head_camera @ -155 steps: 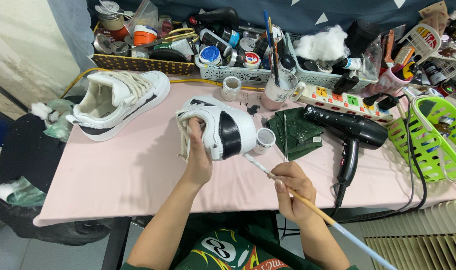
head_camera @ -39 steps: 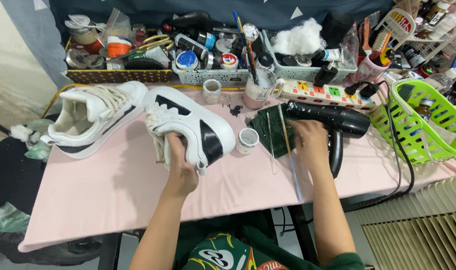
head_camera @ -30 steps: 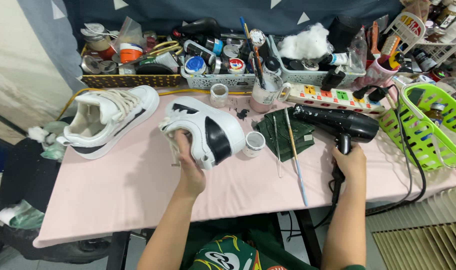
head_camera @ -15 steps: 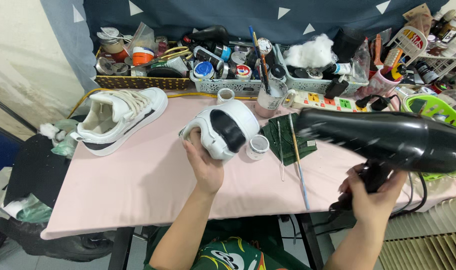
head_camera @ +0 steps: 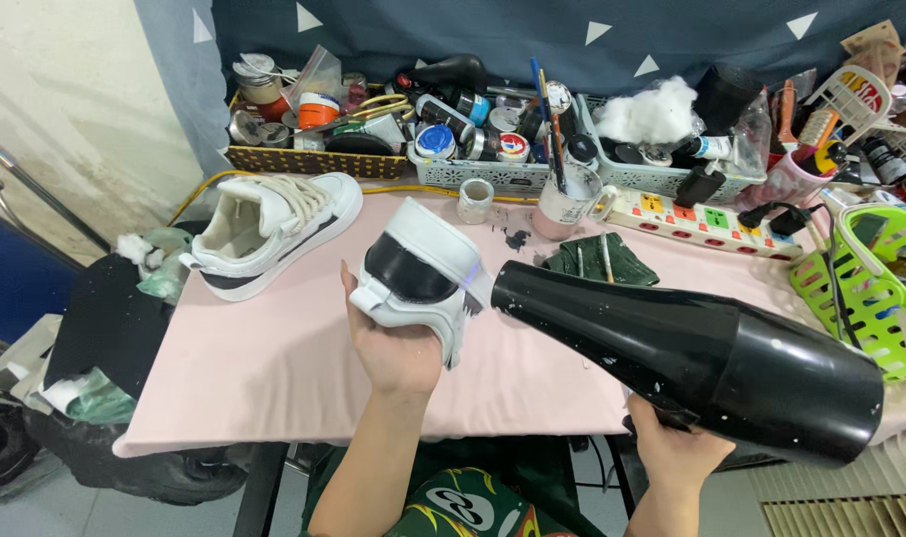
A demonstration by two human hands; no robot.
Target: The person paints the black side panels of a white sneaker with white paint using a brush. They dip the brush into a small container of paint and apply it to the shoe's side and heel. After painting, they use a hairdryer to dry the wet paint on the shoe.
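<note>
At frame centre the white-and-black sneaker (head_camera: 420, 276) sits heel-up in the left hand (head_camera: 398, 350), fingers clenched around it. The black hair dryer (head_camera: 692, 356), lying on the desk (head_camera: 274, 378) a second ago, is now gripped by the right hand (head_camera: 672, 452), nozzle beside the heel.

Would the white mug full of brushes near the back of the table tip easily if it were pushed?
Probably. The mug carries long brushes standing well above its rim, so it looks top-heavy. It sits on pink cloth, which may drag rather than let it slide. It looks ceramic, so likely breakable.
</note>
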